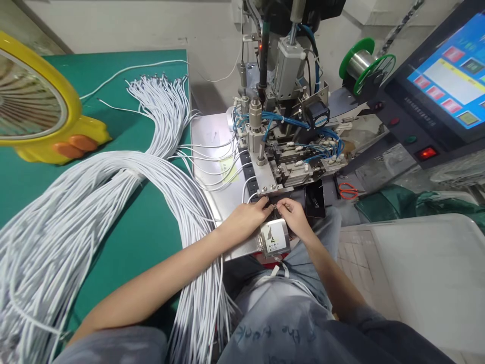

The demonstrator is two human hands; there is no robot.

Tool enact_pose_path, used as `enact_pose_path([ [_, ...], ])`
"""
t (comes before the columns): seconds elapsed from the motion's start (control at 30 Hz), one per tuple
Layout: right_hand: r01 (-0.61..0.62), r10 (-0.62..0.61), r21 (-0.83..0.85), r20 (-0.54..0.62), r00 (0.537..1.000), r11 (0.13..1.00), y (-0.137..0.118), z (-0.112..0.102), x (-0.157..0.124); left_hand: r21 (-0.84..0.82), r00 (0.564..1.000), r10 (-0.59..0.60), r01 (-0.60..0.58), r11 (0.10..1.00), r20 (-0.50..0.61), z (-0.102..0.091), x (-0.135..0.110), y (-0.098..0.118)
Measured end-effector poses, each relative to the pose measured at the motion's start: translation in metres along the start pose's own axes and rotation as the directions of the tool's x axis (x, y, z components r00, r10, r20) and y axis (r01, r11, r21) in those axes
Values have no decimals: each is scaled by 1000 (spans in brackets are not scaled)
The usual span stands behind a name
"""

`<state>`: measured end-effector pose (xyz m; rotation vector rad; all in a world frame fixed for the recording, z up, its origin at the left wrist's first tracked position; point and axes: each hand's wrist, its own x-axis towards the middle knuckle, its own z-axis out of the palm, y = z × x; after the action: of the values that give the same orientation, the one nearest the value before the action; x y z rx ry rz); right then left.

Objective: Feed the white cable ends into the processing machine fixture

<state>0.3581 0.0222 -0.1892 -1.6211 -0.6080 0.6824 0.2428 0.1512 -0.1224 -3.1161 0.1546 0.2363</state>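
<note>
At the front edge of the machine, my left hand (250, 217) and my right hand (294, 216) meet fingertip to fingertip. Both are closed in a pinch around something small; a tiny metallic glint shows between them, too small to name. One white cable runs up to my left wrist from the bundle of white cables (162, 177). Several other cables curve into a row of black slots (248, 174) just beyond my left fingers. Below the hands sits a small box with a white label (275, 237). The soldering-type machine (261, 136) with blue air tubes stands directly ahead.
On the green table (125, 237) at left stands a yellow duck-shaped fan (81, 136). A green spool of wire (359, 65) and a control screen (450, 76) are at right. Nearby lie a black phone-like slab (315, 198), orange-handled scissors (347, 191) and a white tray (428, 253).
</note>
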Motion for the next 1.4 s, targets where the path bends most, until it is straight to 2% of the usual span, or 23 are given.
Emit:
enact_pose_path([
  [0.13,-13,13,14,-25,1000,1000,-3,0,2,9,1000,4,-4,1000,-9,0,0,0],
  [0.2,-61,61,21,-22,998,998,-4,0,2,9,1000,2,-2,1000,-4,-1,0,1],
  [0.33,-167,162,69,64,985,984,-4,1,2,12,1000,-13,13,1000,-9,-5,-1,3],
  [0.43,-117,111,48,122,986,992,-1,3,3,19,999,-45,45,999,15,-11,-2,5],
  [0.57,-51,53,-21,118,992,998,8,2,7,11,985,-121,120,993,121,-19,-6,9],
  [0.63,-16,20,-88,51,998,996,8,-1,6,-2,978,-166,167,986,126,-21,-8,10],
  [0.7,37,-55,-173,-104,993,984,0,-3,-4,-12,976,-190,192,981,108,-21,-9,10],
  [0.77,82,-145,-240,-257,955,967,-15,0,-23,-9,972,-222,224,975,73,-19,-10,10],
  [0.8,97,-171,-255,-288,942,962,-23,5,-35,-3,967,-251,251,968,49,-17,-10,10],
  [0.83,105,-177,-258,-273,946,961,-30,12,-48,6,959,-284,284,959,26,-16,-9,9],
  [0.87,107,-159,-247,-203,966,963,-36,20,-61,13,949,-315,315,949,6,-14,-9,9],
  [0.93,83,-73,-179,64,995,980,-42,43,-82,22,933,-359,359,933,-3,-11,-9,8],
  [1.0,-11,39,-86,328,944,996,-38,70,-96,22,927,-375,374,927,8,-8,-8,6],
  [1.03,-70,83,-46,406,910,996,-34,83,-100,19,926,-377,377,926,8,-7,-8,5],
  [1.1,-186,152,25,469,870,982,-25,103,-104,-5,928,-374,374,928,-2,-8,-9,5],
  [1.2,-314,227,140,435,871,939,-19,112,-108,-197,951,-307,294,935,-37,-14,-11,12],
  [1.27,-340,243,201,391,888,919,-21,102,-112,-419,984,-148,94,903,-99,-19,-14,20],
  [1.33,-333,242,180,395,886,926,-25,83,-115,-602,985,62,-150,785,-164,-22,-18,27],
  [1.4,-276,233,51,407,883,960,-30,58,-114,-716,964,210,-264,647,-166,-24,-20,32],
])
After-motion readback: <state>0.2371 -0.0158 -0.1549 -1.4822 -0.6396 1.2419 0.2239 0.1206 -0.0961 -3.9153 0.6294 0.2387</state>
